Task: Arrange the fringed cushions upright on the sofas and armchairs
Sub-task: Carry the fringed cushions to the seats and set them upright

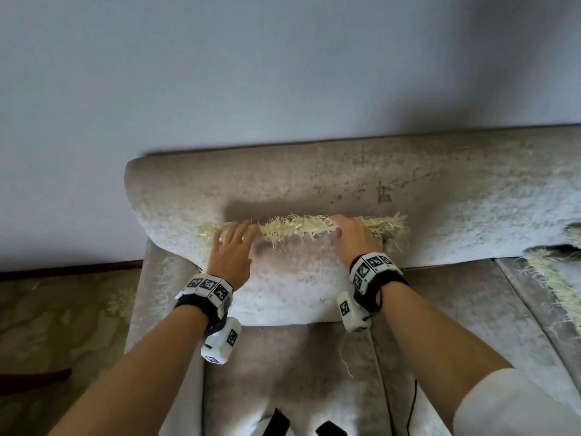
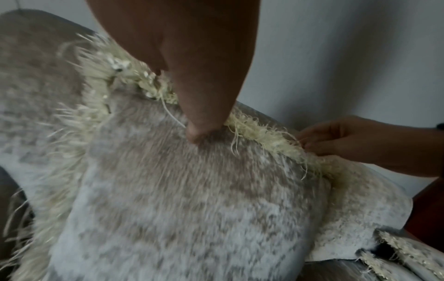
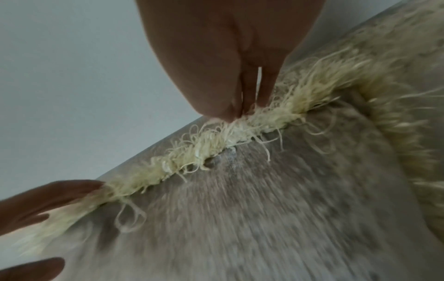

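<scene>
Cushions: two show. One fringed cushion (image 1: 292, 278) stands upright against the sofa (image 1: 440, 190) back, at its left end near the wall (image 1: 251, 73). A second cushion (image 1: 556, 278) pokes in at the right edge. Left hand (image 1: 231, 253) lies flat, fingers straight, on its top fringe. Right hand (image 1: 353, 237) curls over that fringe, holding it.

The fingertips of the right hand (image 1: 352, 236) were hidden behind the cushion (image 1: 292, 278) fringe (image 1: 295, 228). A second cushion (image 1: 562, 272) was cut off by the right edge of the head view. Both wrist views were blurred, and the sofa (image 1: 440, 190) ran out of frame.
</scene>
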Tool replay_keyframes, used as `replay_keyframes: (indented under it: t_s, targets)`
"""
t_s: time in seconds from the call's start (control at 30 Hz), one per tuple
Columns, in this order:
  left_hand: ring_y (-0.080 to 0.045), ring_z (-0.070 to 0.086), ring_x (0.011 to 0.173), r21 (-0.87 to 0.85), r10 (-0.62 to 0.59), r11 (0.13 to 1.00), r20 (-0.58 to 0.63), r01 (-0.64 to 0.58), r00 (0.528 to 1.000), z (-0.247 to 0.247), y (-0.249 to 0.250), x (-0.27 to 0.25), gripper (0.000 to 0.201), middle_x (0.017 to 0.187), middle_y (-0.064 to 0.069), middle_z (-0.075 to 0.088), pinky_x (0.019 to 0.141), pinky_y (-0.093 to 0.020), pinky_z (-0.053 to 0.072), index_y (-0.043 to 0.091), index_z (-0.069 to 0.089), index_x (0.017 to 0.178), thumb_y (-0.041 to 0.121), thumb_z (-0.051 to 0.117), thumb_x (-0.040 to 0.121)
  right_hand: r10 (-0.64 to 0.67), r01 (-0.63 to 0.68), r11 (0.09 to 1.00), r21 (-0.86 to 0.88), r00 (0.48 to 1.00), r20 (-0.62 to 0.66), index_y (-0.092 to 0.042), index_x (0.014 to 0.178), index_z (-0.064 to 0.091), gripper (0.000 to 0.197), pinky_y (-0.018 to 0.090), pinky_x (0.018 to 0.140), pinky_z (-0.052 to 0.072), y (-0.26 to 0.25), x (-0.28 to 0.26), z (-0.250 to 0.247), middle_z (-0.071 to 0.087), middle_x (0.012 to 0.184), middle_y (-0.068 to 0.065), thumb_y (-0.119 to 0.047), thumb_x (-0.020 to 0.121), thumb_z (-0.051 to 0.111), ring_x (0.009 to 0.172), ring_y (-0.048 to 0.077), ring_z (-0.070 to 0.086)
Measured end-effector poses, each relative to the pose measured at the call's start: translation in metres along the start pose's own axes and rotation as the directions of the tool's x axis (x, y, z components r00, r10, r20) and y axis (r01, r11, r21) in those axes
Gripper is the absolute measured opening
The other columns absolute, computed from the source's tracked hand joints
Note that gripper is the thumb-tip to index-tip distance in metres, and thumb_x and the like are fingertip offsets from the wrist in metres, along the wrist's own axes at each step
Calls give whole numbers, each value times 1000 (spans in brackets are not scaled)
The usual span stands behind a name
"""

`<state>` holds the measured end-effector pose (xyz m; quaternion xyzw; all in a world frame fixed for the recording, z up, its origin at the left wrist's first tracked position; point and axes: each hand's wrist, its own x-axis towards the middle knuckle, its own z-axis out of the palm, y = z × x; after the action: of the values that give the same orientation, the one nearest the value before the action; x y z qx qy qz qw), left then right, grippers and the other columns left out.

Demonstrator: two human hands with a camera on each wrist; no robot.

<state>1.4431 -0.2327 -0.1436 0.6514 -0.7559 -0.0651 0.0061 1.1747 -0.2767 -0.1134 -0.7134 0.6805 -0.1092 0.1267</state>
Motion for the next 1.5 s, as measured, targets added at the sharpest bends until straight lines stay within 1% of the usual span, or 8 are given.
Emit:
replay_keyframes:
  t_s: [0.1,0.37,0.63,1.0,1.07,1.17,1.27,1.5]
  targets:
    - [-23,-12,147,-19,-25,999,107,27,994,9,-2,-7,77,160,1,-11,117,-50,0,26,6,152,23,54,92,-33,35,998,44,998,-47,-14,141,47,42,39,102,42,-1,-6,12,51,142,8,-22,99,51,129,26,48]
    - [-23,-22,144,-33,39,999,127,-35,991,42,15,-27,76,158,1,-20,118,-51,-1,30,-4,152,31,47,95,-132,132,991,6,983,131,-25,156,0,66,46,121,-2,1,-59,67,-14,162,0,-44,101,32,149,22,-15]
    - [-27,-14,146,20,32,999,306,-40,952,41,33,-16,81,158,2,-19,116,-59,0,36,-12,149,36,48,94,-18,11,1000,20,913,408,-34,154,-7,66,60,118,5,23,-63,81,-25,159,-4,-47,101,31,145,21,-28]
    - [-31,-6,147,41,-112,994,463,105,880,63,-9,-20,86,159,5,-17,111,-67,15,45,-12,147,31,52,90,-24,81,992,-95,869,493,-35,152,-12,75,62,113,-9,13,-34,101,-26,159,-5,-61,95,29,147,30,-21]
    - [-34,-5,146,43,-106,994,407,97,907,66,-7,-32,84,159,3,-15,111,-64,18,38,-10,149,34,50,91,-26,64,995,-71,896,443,-34,153,-13,72,62,115,-9,15,-45,100,-26,159,-6,-59,97,26,147,28,-22]
    - [-27,-1,148,23,-11,1000,93,9,996,73,14,-46,74,161,-5,-5,114,-58,20,20,6,153,38,45,92,-33,60,995,-82,954,298,-30,152,-17,70,60,115,-12,12,-65,99,-30,157,-6,-60,98,15,145,19,-27]
    - [-23,0,148,-11,99,995,-138,-102,985,89,46,-56,66,161,-5,2,116,-54,16,17,10,153,36,37,96,-158,167,984,-59,978,133,-27,153,-15,66,59,115,-12,-4,-87,110,-24,160,-4,-57,100,11,147,17,-22]
    - [-20,4,148,-155,77,981,-227,-114,971,128,67,-44,56,160,-5,9,118,-53,12,13,14,152,30,22,100,-219,219,973,78,976,-11,-30,152,-17,56,56,117,-9,-26,-88,150,-12,163,-5,-46,100,-3,149,14,-12]
